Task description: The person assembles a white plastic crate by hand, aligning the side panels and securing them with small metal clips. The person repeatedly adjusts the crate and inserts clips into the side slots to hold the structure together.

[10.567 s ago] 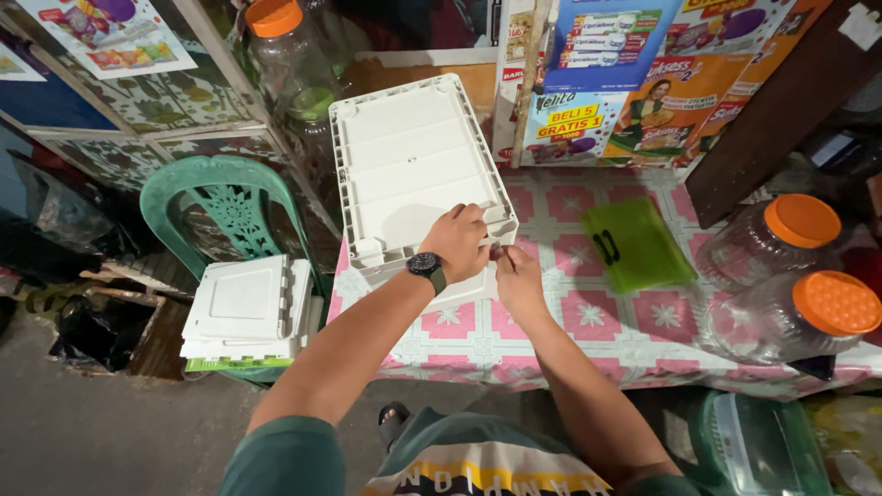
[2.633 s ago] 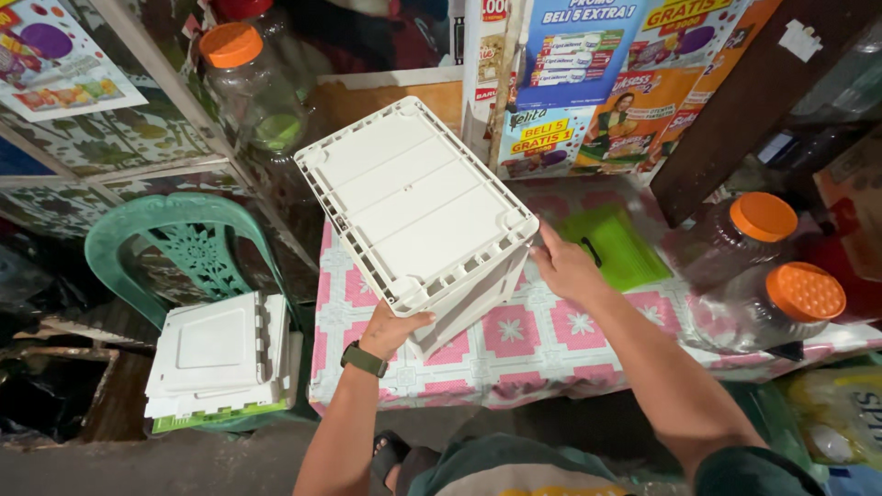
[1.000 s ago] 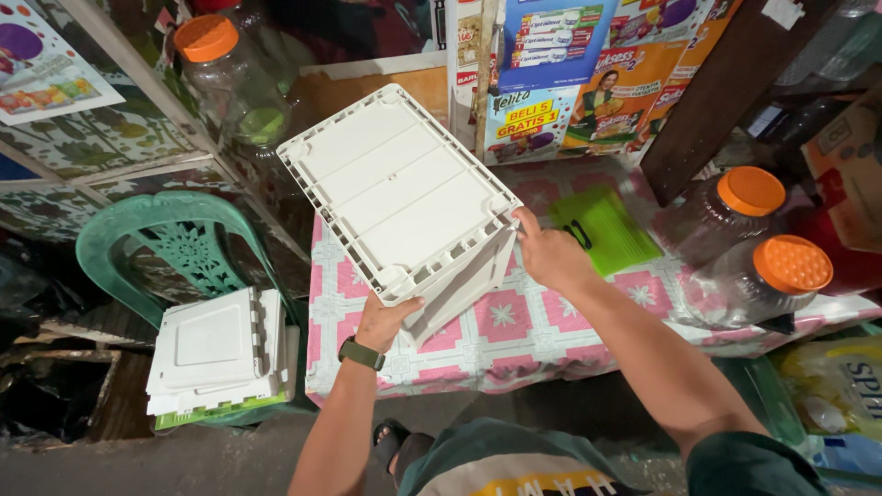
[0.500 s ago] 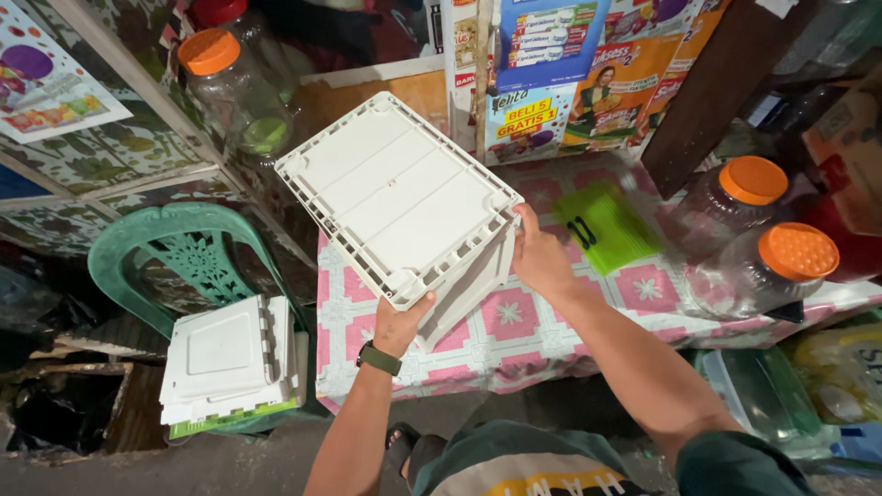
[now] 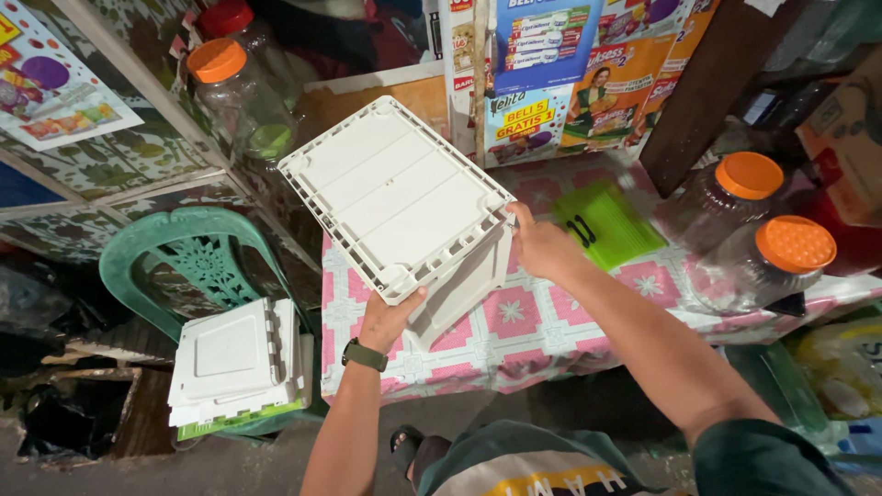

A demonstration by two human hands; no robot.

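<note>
Nearest to us, our left hand (image 5: 388, 317), with a dark watch (image 5: 365, 355) on the wrist, grips the near corner of a white plastic crate (image 5: 400, 207), fingers closed on its lower rim. Our right hand (image 5: 542, 248) clamps the crate's right corner, fingers curled around the edge. The crate is lifted and tilted above the front of the desk (image 5: 542, 321), its flat ribbed base facing us. The desk wears a pink-and-white patterned cloth. Down to the left, a stack of white plastic panels (image 5: 234, 358) rests on the seat of a green plastic chair (image 5: 179, 262). Beyond our right hand, a bright green panel (image 5: 608, 220) with black clips lies on the desk. To its right stand two clear jars with orange lids (image 5: 767, 234). Farther back, left of the crate, two more clear jars (image 5: 239, 96) stand, one orange-lidded, one red-lidded.
</note>
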